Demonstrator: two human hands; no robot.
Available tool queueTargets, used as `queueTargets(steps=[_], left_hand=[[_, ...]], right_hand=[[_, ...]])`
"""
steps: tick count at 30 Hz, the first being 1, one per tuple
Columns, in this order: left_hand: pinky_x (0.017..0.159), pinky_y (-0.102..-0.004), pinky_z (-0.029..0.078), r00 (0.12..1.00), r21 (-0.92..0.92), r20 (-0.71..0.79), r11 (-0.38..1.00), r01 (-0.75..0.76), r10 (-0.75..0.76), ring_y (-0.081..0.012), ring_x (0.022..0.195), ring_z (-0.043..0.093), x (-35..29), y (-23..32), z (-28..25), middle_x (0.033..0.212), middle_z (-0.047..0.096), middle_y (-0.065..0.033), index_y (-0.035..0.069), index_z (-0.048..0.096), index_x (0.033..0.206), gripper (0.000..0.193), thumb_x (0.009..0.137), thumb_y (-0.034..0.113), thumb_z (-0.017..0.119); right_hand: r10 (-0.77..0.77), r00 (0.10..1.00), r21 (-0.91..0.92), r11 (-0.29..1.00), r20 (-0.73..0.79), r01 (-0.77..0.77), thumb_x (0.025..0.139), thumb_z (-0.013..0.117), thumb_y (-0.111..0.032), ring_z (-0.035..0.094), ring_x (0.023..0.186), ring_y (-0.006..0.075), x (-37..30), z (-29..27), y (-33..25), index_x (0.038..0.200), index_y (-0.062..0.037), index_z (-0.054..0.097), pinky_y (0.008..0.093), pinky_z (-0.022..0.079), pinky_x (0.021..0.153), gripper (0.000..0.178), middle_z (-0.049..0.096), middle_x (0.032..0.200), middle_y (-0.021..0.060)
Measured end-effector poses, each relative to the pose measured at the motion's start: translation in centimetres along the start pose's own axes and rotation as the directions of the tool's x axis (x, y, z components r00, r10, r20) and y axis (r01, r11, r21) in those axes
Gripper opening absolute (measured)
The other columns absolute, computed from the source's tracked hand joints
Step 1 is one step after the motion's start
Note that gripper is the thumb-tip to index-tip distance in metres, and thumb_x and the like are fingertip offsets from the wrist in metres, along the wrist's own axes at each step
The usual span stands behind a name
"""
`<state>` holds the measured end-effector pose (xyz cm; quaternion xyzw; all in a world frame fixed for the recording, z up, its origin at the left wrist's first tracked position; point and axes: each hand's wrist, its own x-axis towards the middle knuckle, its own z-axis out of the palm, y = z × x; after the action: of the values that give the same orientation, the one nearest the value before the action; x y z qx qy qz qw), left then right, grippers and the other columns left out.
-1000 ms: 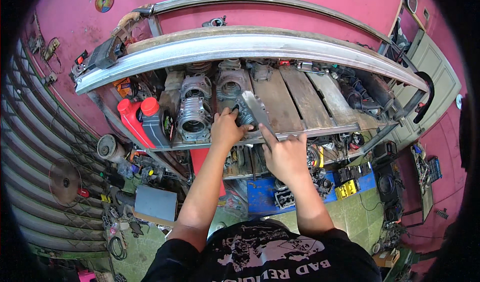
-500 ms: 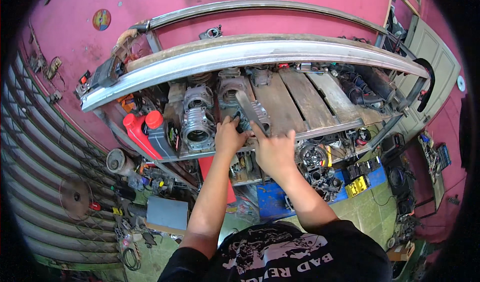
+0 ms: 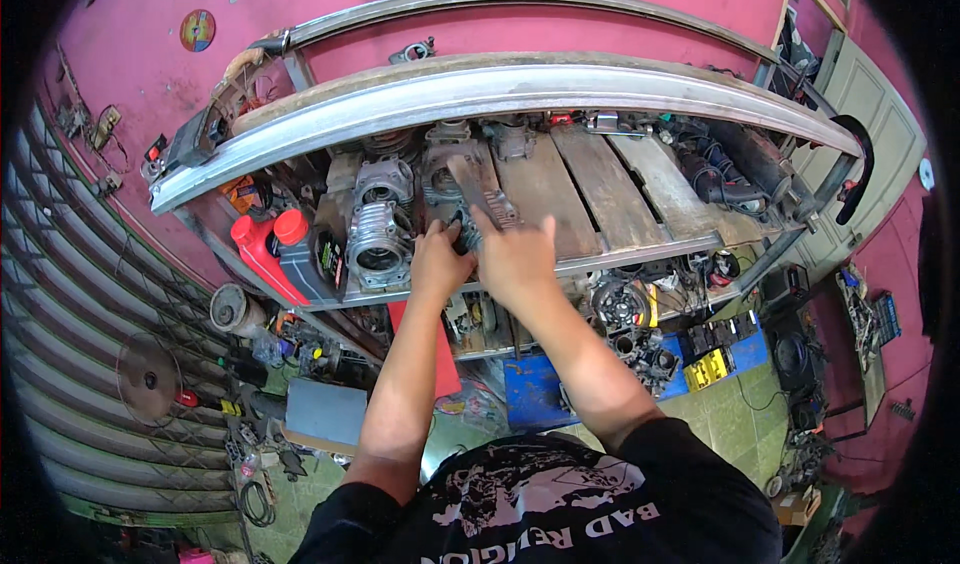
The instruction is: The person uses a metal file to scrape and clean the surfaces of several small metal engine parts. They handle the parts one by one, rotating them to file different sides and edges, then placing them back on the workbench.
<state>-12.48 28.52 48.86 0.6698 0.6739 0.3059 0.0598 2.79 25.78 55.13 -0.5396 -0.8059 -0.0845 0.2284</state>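
Since a second ago both hands have drawn closer together and slid a little left along the bench, so they now meet over the same small part instead of lying apart. The left hand [image 3: 440, 262] curls its fingers around a small dark metal part [image 3: 466, 232], and the right hand [image 3: 515, 256] lies against it from the other side with the forefinger stretched upward and the little finger spread out; how tightly either hand grips cannot be told, since the fingers hide most of the piece. The part sits near the front edge of the wooden bench [image 3: 600, 189], whose worn grey planks run away from the person, with a long flat ribbed metal bar [image 3: 480, 189] lying just behind the hands. Just left of the left hand stands a dull cast-metal engine cylinder [image 3: 378, 244] with a round bore and thin fins, and beyond it two red plastic bottles [image 3: 265, 254] with round caps. A curved, scuffed metal rail [image 3: 480, 94] arches over the bench against the pink wall [image 3: 300, 4].
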Motion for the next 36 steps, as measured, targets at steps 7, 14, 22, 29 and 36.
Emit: queueTargets(steps=[7,14,22,29,36], left_hand=[[0.095,-0.0479,0.053,0.999,0.008,0.043,1.0,-0.003,0.002,-0.0436,0.109,0.061,0.0,0.4,-0.4,0.124,0.064,-0.0152,0.002,0.068,0.133,0.079,0.071,0.046,0.09],[0.096,-0.0476,0.053,1.0,0.009,0.008,1.0,-0.024,0.023,-0.0431,0.11,0.063,1.0,1.7,-0.2,0.125,0.064,-0.02,-0.004,0.067,0.131,0.08,0.071,0.042,0.091],[0.1,-0.0446,0.052,1.0,-0.004,-0.001,1.0,0.03,-0.03,-0.0415,0.116,0.065,0.5,1.4,-0.2,0.127,0.065,-0.0235,-0.007,0.067,0.129,0.075,0.071,0.035,0.091],[0.1,-0.0431,0.053,0.999,0.041,-0.03,0.999,0.026,-0.024,-0.0398,0.114,0.066,0.8,1.3,0.5,0.125,0.066,-0.0217,-0.006,0.067,0.13,0.074,0.07,0.032,0.089],[0.1,-0.0404,0.052,0.995,0.006,0.073,0.997,0.072,-0.072,-0.0378,0.115,0.066,1.1,0.8,-0.1,0.126,0.066,-0.0219,-0.007,0.066,0.13,0.079,0.067,0.035,0.092]], right_hand=[[-0.01,1.0,-0.016,1.0,0.013,0.01,0.086,0.069,-0.019,0.07,0.064,0.0306,-5.7,-4.8,2.0,0.136,-0.0149,0.067,0.0496,0.037,0.085,0.051,0.072,0.069,0.0136],[0.033,0.997,0.024,0.999,0.066,-0.035,0.087,0.071,-0.023,0.071,0.068,0.031,1.4,-1.4,4.0,0.137,-0.0163,0.067,0.0493,0.038,0.085,0.051,0.072,0.071,0.0131],[-0.082,0.996,0.056,0.995,0.033,0.08,0.088,0.069,-0.024,0.072,0.078,0.0339,-8.4,-5.6,7.4,0.138,-0.0134,0.065,0.0503,0.04,0.089,0.052,0.074,0.083,0.0163],[0.118,0.98,0.36,0.918,0.158,-0.168,0.096,0.066,-0.026,0.07,0.111,0.0385,-3.7,-1.3,10.7,0.146,-0.0117,0.058,0.0499,0.042,0.107,0.053,0.072,0.117,0.0263],[-0.035,0.988,0.939,0.318,0.152,-0.133,0.105,0.057,-0.019,0.056,0.136,0.0262,-3.1,6.6,15.7,0.158,-0.0109,0.042,0.0354,0.038,0.114,0.056,0.06,0.142,0.028]])
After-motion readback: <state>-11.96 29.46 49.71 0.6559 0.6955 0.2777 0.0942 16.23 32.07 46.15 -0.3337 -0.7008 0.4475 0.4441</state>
